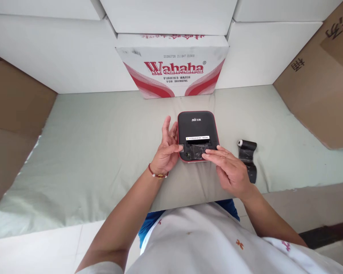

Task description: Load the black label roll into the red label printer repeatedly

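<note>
A small black printer with a red rim (pixel 197 126) lies flat on the pale green cloth (pixel 97 148) in front of me. My left hand (pixel 167 150) rests against its left side, fingers apart, thumb pressed on the near left corner. My right hand (pixel 230 167) reaches in from the right, its fingers laid flat and together on a dark strip (pixel 196 150) at the printer's front slot. A loose roll of dark paper (pixel 247 156) lies partly unrolled just right of my right hand.
A white and red Wahaha water carton (pixel 173 66) stands behind the printer, with plain white boxes (pixel 57 53) stacked around it. Brown cardboard boxes (pixel 320 83) flank both sides. The cloth's near edge drops to a tiled floor (pixel 45 247).
</note>
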Demonstrator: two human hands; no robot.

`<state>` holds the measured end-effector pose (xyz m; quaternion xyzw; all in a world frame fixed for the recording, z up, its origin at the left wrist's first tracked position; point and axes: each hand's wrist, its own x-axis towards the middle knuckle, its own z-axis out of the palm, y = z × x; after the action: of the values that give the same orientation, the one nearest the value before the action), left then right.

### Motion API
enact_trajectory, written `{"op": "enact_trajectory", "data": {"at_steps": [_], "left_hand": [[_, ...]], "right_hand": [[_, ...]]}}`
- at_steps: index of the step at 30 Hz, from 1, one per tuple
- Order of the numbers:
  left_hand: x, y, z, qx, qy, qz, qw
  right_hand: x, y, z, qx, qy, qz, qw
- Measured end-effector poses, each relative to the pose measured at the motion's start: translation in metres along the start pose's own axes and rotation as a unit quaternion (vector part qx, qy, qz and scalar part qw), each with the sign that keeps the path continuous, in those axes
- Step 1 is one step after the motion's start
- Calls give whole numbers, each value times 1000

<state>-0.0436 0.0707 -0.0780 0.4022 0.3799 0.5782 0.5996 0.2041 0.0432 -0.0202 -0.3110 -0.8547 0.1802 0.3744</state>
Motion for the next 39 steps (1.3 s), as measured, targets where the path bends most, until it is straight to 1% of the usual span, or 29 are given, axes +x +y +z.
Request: {"op": "enact_trajectory", "data": {"at_steps": [3, 6, 8, 10, 11, 13, 14, 15, 16, 18, 19, 20, 22, 24, 25, 27, 29, 31, 32, 33, 34, 35, 37, 39], "left_hand": [[1, -2, 0, -2, -7, 5, 1000], [1, -3, -1, -13, -22, 6, 1000], [1, -5, -3, -33, -17, 5, 999], [3, -7, -5, -60, 11, 6, 998], [4, -8, -7, -71, 31, 5, 997], [9, -10, -10, -83, 69, -3, 994], [11, -11, -12, -89, 83, -9, 993], [14, -12, -14, -97, 92, -17, 991], [16, -12, -15, -110, 99, -25, 989], [19, -12, -16, -144, 109, -39, 983], [19, -11, -17, -159, 113, -45, 980], [20, -11, -17, -172, 116, -49, 977], [20, -9, -16, -189, 118, -56, 973], [19, -8, -16, -197, 118, -61, 971], [19, -8, -16, -199, 118, -64, 971], [20, -9, -16, -203, 118, -65, 970], [20, -10, -16, -202, 119, -61, 970], [20, -11, -16, -198, 117, -57, 972], [20, -11, -17, -196, 116, -56, 972], [20, -10, -17, -195, 115, -56, 972], [20, -10, -17, -196, 114, -57, 972], [20, -10, -17, -198, 114, -57, 972], [19, -9, -17, -200, 115, -56, 971], [19, -9, -16, -198, 116, -54, 972]], "right_hand": [[2, -1, 0, -4, 10, 4, 1000], [6, -2, -7, 21, 3, -5, 1000], [15, -2, -16, 50, -18, 33, 998], [33, 0, -24, 69, -27, 101, 992], [45, 1, -28, 63, -31, 129, 989], [74, 3, -29, 2, -69, 154, 986], [90, 3, -26, -55, -115, 152, 980], [105, 3, -22, -122, -174, 148, 966], [119, 3, -16, -188, -228, 144, 944], [142, 3, 0, -284, -315, 149, 893], [150, 3, 8, -310, -345, 155, 872], [155, 3, 15, -322, -367, 163, 857], [161, 3, 25, -326, -387, 176, 844], [160, 1, 27, -327, -384, 183, 844], [157, -2, 24, -330, -379, 186, 844], [147, -11, 10, -335, -346, 190, 856], [132, -20, -14, -325, -269, 193, 886], [114, -25, -44, -284, -176, 210, 919], [105, -24, -59, -253, -144, 230, 929], [94, -21, -72, -222, -121, 259, 932], [84, -15, -83, -194, -109, 291, 930], [73, -8, -90, -173, -111, 323, 924], [52, 11, -91, -144, -145, 364, 909], [33, 28, -80, -122, -193, 356, 906]]}}
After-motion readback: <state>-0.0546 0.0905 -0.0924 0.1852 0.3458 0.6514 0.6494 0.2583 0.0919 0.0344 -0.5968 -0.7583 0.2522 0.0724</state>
